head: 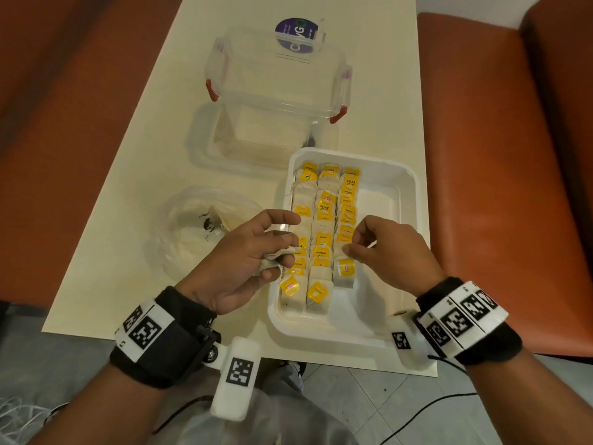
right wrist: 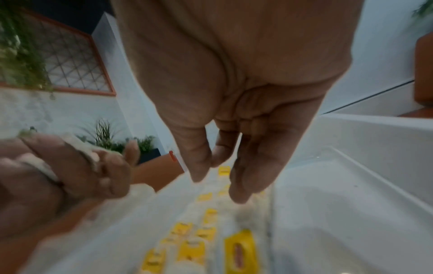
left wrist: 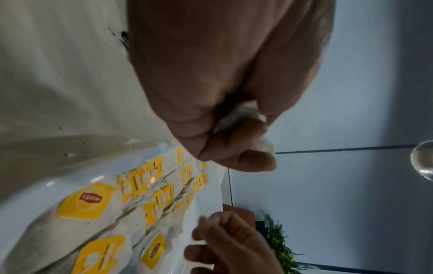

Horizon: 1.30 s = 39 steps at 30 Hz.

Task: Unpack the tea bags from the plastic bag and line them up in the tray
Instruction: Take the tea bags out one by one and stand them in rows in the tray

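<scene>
A white tray [head: 388,194] holds three rows of tea bags [head: 322,216] with yellow tags, filling its left half. My left hand [head: 282,248] hovers at the tray's left edge and grips a small bunch of tea bags [head: 272,256], seen crumpled between its fingers in the left wrist view [left wrist: 241,115]. My right hand [head: 354,244] hangs over the right row, fingers loosely curled, thumb near the index tip, nothing visible between them [right wrist: 215,178]. The clear plastic bag [head: 199,226] lies left of the tray with a few tea bags and loose tea crumbs inside.
A clear storage box [head: 276,78] with red clips stands at the back of the cream table [head: 134,155], with its clear lid [head: 250,142] in front of it. Orange benches [head: 500,155] flank the table. The tray's right half [head: 382,252] is bare.
</scene>
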### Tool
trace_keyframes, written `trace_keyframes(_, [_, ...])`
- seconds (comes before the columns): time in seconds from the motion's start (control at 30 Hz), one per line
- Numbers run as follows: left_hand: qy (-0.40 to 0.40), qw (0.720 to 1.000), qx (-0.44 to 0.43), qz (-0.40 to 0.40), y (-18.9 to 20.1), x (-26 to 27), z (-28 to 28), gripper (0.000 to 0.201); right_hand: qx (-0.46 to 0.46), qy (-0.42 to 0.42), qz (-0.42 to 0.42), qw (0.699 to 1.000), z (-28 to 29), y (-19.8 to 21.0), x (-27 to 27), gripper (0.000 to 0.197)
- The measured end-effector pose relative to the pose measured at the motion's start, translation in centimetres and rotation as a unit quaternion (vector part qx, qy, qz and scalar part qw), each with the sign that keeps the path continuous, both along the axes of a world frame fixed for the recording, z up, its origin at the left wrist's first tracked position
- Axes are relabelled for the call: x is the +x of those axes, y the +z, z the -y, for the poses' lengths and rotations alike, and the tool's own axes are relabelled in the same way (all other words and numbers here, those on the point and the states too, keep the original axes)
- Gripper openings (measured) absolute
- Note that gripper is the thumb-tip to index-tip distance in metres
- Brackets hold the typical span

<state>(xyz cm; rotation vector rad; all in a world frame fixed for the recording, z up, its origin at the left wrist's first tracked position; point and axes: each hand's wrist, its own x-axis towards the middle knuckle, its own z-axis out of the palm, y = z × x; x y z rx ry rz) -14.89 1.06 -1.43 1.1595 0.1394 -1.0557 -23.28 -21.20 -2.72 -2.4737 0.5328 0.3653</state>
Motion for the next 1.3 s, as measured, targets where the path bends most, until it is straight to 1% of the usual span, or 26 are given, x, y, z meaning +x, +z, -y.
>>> trace_keyframes(0.03, [0.005,1.0,-0.003,0.0,0.0,0.0,0.1,0.024,0.032,-0.01,0.027,0.999,-0.4,0.6,-0.2,0.018])
trace_keyframes(0.07, [0.01,1.0,-0.007,-0.003,0.1,0.0,0.3,0.024,0.082,-0.018,0.053,0.995,-1.0,1.3,-0.3,0.016])
trace_keyframes(0.13, [0.019,1.0,-0.016,-0.017,0.1,-0.1,0.7,0.024,0.191,-0.018,0.092,0.977,-2.5,2.8,-0.5,0.017])
trace_keyframes(0.2, [0.018,0.999,-0.021,-0.028,0.2,-0.2,1.1,0.024,0.235,0.013,0.115,0.965,-3.7,3.8,-0.6,0.02])
trace_keyframes(0.3, [-0.007,0.999,-0.027,-0.031,0.3,-0.6,1.7,0.023,0.233,0.048,0.142,0.961,-4.5,4.1,-0.3,0.013])
trace_keyframes(0.37, [-0.018,0.999,-0.031,-0.032,0.4,-0.8,2.0,0.02,0.235,0.044,0.151,0.959,-4.2,3.9,-0.2,0.006])
trace_keyframes(0.43, [-0.023,0.999,-0.036,-0.03,0.3,-0.9,2.1,0.018,0.25,0.022,0.15,0.956,-3.6,3.9,-0.3,0.003])
trace_keyframes(0.6, [-0.038,0.999,-0.016,-0.003,0.2,-1.1,1.8,0.036,0.301,-0.033,0.136,0.943,-2.2,4.2,-0.7,0.005])
trace_keyframes(0.67, [-0.064,0.998,-0.017,0.021,0.2,-1.2,1.7,0.047,0.308,-0.043,0.128,0.942,-1.7,4.2,-0.9,0.005])
trace_keyframes(0.7, [-0.089,0.995,-0.012,0.048,0.3,-1.3,1.7,0.05,0.311,-0.048,0.125,0.941,-1.6,4.3,-1.0,0.005])
trace_keyframes(0.73, [-0.117,0.99,-0.002,0.081,0.3,-1.5,1.8,0.048,0.315,-0.052,0.122,0.94,-1.4,4.3,-1.0,0.005])
trace_keyframes(0.8, [-0.156,0.977,0.039,0.137,0.4,-1.8,1.9,0.036,0.322,-0.061,0.115,0.938,-1.2,4.3,-1.1,0.006])
trace_keyframes(0.87, [-0.159,0.972,0.068,0.159,0.2,-2.0,2.2,0.027,0.326,-0.07,0.111,0.936,-1.1,4.5,-1.1,0.009])
trace_keyframes(0.93, [-0.146,0.973,0.072,0.164,0.1,-2.2,2.5,0.024,0.332,-0.074,0.105,0.934,-1.1,4.6,-1.2,0.012])
trace_keyframes(1.0, [-0.132,0.978,0.065,0.149,0.0,-2.4,2.7,0.028,0.34,-0.068,0.097,0.933,-1.0,4.8,-1.4,0.018])
trace_keyframes(1.07, [-0.12,0.985,0.046,0.111,0.0,-2.6,2.8,0.03,0.351,-0.061,0.097,0.929,-1.1,5.0,-1.8,0.023])
trace_keyframes(1.13, [-0.11,0.992,0.015,0.059,-0.2,-2.8,2.9,0.023,0.363,-0.065,0.106,0.923,-1.1,5.2,-2.1,0.027])
trace_keyframes(1.2, [-0.104,0.994,-0.021,0.014,-0.5,-2.8,3.0,0.013,0.37,-0.072,0.115,0.919,-1.0,5.3,-2.3,0.025])
trace_keyframes(1.3, [-0.101,0.994,-0.039,-0.021,-0.7,-2.9,3.2,0.016,0.362,-0.062,0.12,0.922,-1.0,5.4,-2.6,0.018])
